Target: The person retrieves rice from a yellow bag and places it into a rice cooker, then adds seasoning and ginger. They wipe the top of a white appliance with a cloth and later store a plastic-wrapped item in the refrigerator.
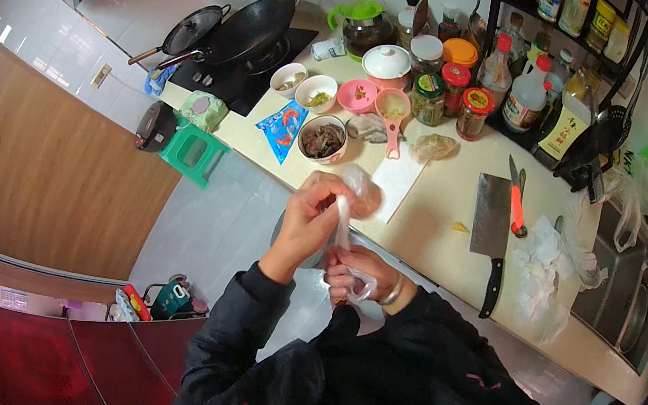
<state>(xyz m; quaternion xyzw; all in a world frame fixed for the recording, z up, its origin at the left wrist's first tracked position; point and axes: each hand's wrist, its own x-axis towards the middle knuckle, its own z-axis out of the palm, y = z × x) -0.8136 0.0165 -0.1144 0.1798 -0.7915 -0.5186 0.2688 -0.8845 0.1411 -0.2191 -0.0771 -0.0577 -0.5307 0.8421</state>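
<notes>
A clear plastic bag [365,198] with a brownish-pink lump in it, possibly meat, hangs at the counter's front edge. My left hand [313,213] pinches its neck between thumb and fingers. Below that, my right hand [361,271] has its fingers closed around the stretched, twisted tail of the same bag. A white sheet [399,182], perhaps a cutting board, lies just beyond. To the left of it stands a patterned bowl [322,138] of dark sliced food, beside a blue packet [282,130] with shrimp pictures.
A cleaver [492,218] and an orange-handled knife [515,196] lie on the right, near crumpled plastic [540,266] and the sink [613,283]. Small bowls, a pink ladle-shaped cup [393,112], jars and bottles line the back. A wok [249,31] sits on the stove; a green stool [193,151] stands below.
</notes>
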